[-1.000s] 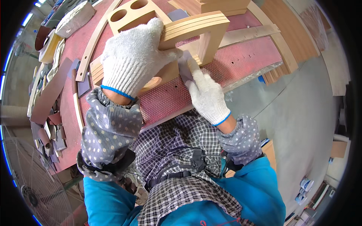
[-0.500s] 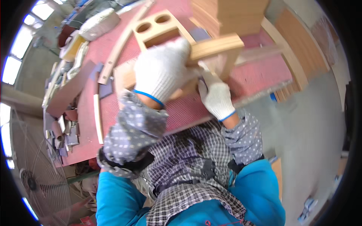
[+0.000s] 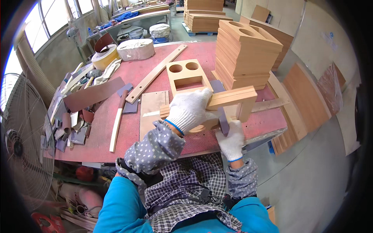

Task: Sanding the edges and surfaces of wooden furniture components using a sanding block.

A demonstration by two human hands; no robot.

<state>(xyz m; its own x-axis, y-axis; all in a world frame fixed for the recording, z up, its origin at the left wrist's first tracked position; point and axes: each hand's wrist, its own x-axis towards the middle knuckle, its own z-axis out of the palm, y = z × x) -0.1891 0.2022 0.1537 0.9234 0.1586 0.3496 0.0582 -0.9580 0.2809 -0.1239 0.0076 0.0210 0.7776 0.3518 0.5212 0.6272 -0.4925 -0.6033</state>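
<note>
My left hand, in a white knit glove with a blue cuff edge, is closed over the top edge of a light wooden frame. The frame stands on its side near the table's front edge. A grey-purple sheet of sandpaper shows against the inside of the frame, pinched in my gloved right hand. Beyond my left hand lies a second wooden frame, flat, with two round holes and a rectangular opening. A thin wooden board is partly under the held frame.
A tall stack of similar frames stands at the back right of the red-topped table. Long wooden strips lie to the left, beside a heap of sandpaper scraps. A fan stands at far left.
The view has tilted up, showing more of the room and the whole frame stack. Both hands stay at the held frame; the sandpaper at my right hand now shows clearly.
</note>
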